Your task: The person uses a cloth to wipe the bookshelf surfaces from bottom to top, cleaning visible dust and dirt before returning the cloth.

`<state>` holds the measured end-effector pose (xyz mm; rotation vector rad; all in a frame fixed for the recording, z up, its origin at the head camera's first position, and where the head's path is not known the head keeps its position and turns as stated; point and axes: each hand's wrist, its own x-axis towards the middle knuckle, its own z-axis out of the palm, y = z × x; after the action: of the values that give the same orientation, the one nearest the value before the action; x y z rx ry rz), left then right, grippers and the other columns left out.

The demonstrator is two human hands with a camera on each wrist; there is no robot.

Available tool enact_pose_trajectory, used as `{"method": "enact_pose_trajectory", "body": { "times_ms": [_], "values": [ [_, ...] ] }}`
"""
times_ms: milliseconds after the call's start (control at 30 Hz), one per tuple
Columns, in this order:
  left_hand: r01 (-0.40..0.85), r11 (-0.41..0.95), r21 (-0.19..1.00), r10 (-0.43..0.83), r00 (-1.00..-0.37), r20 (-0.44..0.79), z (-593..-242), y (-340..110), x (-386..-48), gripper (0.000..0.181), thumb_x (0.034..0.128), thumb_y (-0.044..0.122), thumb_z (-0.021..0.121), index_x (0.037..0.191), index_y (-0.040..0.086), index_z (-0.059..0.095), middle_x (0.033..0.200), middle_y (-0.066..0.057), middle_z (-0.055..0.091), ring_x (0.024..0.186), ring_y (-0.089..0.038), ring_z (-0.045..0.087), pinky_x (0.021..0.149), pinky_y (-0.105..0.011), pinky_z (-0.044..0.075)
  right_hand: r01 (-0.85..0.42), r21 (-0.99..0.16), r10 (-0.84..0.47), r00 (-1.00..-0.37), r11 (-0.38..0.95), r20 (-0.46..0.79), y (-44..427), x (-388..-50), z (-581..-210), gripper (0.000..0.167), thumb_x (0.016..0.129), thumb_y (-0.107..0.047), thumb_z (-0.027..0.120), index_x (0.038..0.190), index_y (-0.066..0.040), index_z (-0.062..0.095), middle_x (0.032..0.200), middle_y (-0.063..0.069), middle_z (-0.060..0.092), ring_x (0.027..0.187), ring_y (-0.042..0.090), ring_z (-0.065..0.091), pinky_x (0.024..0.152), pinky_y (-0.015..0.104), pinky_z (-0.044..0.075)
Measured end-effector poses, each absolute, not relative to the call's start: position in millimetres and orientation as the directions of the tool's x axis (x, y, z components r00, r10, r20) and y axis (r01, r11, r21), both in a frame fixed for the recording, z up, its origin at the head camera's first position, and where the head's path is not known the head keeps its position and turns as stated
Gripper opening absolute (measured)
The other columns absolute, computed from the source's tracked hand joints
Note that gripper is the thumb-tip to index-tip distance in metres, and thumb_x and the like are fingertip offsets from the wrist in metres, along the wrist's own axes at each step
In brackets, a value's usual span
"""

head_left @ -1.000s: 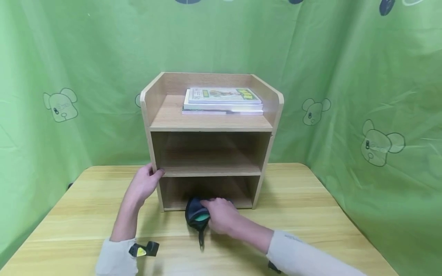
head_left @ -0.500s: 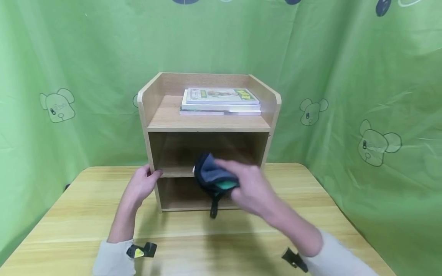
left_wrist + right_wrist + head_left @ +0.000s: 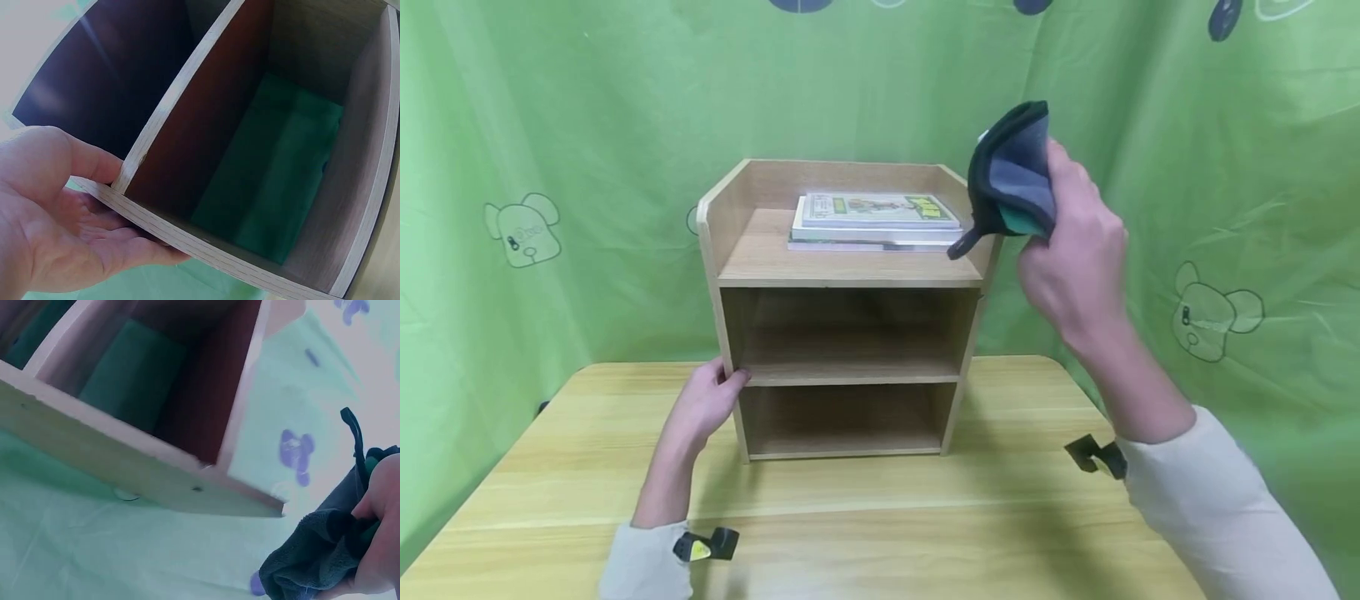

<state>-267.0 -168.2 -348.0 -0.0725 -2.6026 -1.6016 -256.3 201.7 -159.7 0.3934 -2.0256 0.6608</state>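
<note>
A wooden shelf unit (image 3: 850, 281) stands on the table. My left hand (image 3: 707, 402) grips the edge of its left side panel, level with the middle board; in the left wrist view the thumb lies inside the panel and the fingers (image 3: 134, 250) outside. Raised to the right of the unit's top, my right hand (image 3: 1078, 250) grips a bunched dark grey-blue cloth (image 3: 1018, 171) with black edging, a hanging loop and a bit of green. The right wrist view shows the cloth (image 3: 319, 550) folded in the fingers, apart from the unit.
Several stacked books (image 3: 876, 221) lie on the unit's top. A pale wooden table (image 3: 850, 533) carries the unit. Green curtain (image 3: 587, 100) with animal drawings closes in the back and sides.
My right hand has lifted the cloth from the bottom compartment's front, up and rightward past the top's right side. The left hand has kept its grip on the panel.
</note>
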Motion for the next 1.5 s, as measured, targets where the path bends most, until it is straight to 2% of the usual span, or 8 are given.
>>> {"method": "enact_pose_trajectory", "body": {
  "times_ms": [167, 633, 800, 867, 967, 1100, 1333, 1500],
  "values": [
    [0.079, 0.456, 0.886, -0.010, -0.996, 0.093, -349.4, -167.6, -268.2, 0.050, 0.1044, 0.023, 0.048, 0.146, -0.005, 0.046, 0.149, -0.031, 0.047, 0.140, -0.047, 0.043, 0.115, -0.061, 0.036, -0.389, -0.400, -0.002, -0.719, 0.830, 0.695, 204.1, -278.7, -167.2, 0.102, 0.076, 0.019, 0.042, 0.163, -0.028, 0.017, 0.160, 0.011, 0.040, 0.133, 0.042, 0.046, 0.113, 0.060, 0.038],
    [0.071, 0.470, 0.880, -0.020, -0.996, 0.091, -348.9, -165.7, -268.6, 0.050, 0.1047, 0.024, 0.046, 0.145, -0.005, 0.047, 0.146, -0.031, 0.049, 0.138, -0.047, 0.045, 0.114, -0.062, 0.036, -0.424, -0.465, 0.026, -0.716, 0.777, 0.698, 195.2, -288.3, -205.4, 0.116, 0.076, 0.014, 0.052, 0.162, -0.040, -0.005, 0.170, 0.005, 0.013, 0.128, 0.049, 0.047, 0.099, 0.063, 0.049],
    [0.060, 0.467, 0.882, -0.031, -0.996, 0.084, -350.2, -165.4, -267.1, 0.048, 0.1046, 0.024, 0.046, 0.142, -0.006, 0.049, 0.145, -0.031, 0.050, 0.138, -0.047, 0.045, 0.114, -0.063, 0.036, -0.416, -0.517, 0.037, -0.752, 0.748, 0.658, 190.7, -288.4, -206.5, 0.119, 0.085, -0.048, 0.078, 0.160, -0.039, -0.014, 0.170, 0.003, 0.006, 0.138, 0.048, 0.041, 0.108, 0.065, 0.042],
    [0.060, 0.464, 0.884, -0.030, -0.996, 0.084, -350.2, -165.3, -266.9, 0.048, 0.1047, 0.023, 0.046, 0.143, -0.005, 0.048, 0.146, -0.031, 0.050, 0.138, -0.047, 0.045, 0.114, -0.063, 0.036, -0.421, -0.550, 0.039, -0.768, 0.722, 0.639, 190.0, -286.6, -204.9, 0.120, 0.079, -0.074, 0.068, 0.160, -0.039, -0.014, 0.171, 0.002, 0.005, 0.141, 0.047, 0.037, 0.112, 0.067, 0.036],
    [0.059, 0.460, 0.886, -0.030, -0.996, 0.082, -349.7, -165.4, -266.5, 0.049, 0.1047, 0.024, 0.046, 0.144, -0.005, 0.048, 0.147, -0.031, 0.049, 0.139, -0.047, 0.044, 0.114, -0.063, 0.035, -0.452, -0.587, 0.035, -0.772, 0.672, 0.634, 187.8, -283.6, -200.7, 0.107, 0.084, -0.087, 0.040, 0.161, -0.034, -0.012, 0.171, 0.005, 0.008, 0.143, 0.049, 0.035, 0.112, 0.072, 0.031],
    [0.058, 0.458, 0.887, -0.033, -0.996, 0.082, -349.4, -165.4, -266.4, 0.048, 0.1047, 0.023, 0.047, 0.143, -0.005, 0.048, 0.146, -0.031, 0.050, 0.138, -0.047, 0.045, 0.114, -0.062, 0.036, -0.479, -0.601, 0.060, -0.748, 0.640, 0.661, 182.8, -283.2, -195.1, 0.081, 0.100, -0.070, 0.021, 0.164, -0.026, 0.000, 0.168, 0.011, 0.019, 0.143, 0.046, 0.037, 0.113, 0.071, 0.030],
    [0.051, 0.454, 0.889, -0.035, -0.997, 0.075, -349.3, -165.5, -266.5, 0.047, 0.1049, 0.023, 0.047, 0.143, -0.005, 0.049, 0.145, -0.031, 0.051, 0.137, -0.046, 0.047, 0.114, -0.062, 0.036, -0.381, -0.503, 0.118, -0.695, 0.776, 0.709, 178.6, -300.8, -196.6, 0.065, 0.105, -0.043, 0.042, 0.163, -0.033, 0.016, 0.159, 0.013, 0.034, 0.126, 0.044, 0.055, 0.099, 0.062, 0.050],
    [0.055, 0.459, 0.887, -0.033, -0.996, 0.079, -348.3, -167.1, -267.3, 0.047, 0.1048, 0.023, 0.047, 0.143, -0.004, 0.049, 0.145, -0.031, 0.050, 0.138, -0.047, 0.046, 0.114, -0.063, 0.036, -0.253, -0.394, 0.095, -0.727, 0.883, 0.680, 174.5, -307.0, -182.8, 0.059, 0.104, -0.034, 0.043, 0.160, -0.029, 0.024, 0.151, 0.024, 0.040, 0.117, 0.052, 0.059, 0.094, 0.067, 0.050]
  ]
}}
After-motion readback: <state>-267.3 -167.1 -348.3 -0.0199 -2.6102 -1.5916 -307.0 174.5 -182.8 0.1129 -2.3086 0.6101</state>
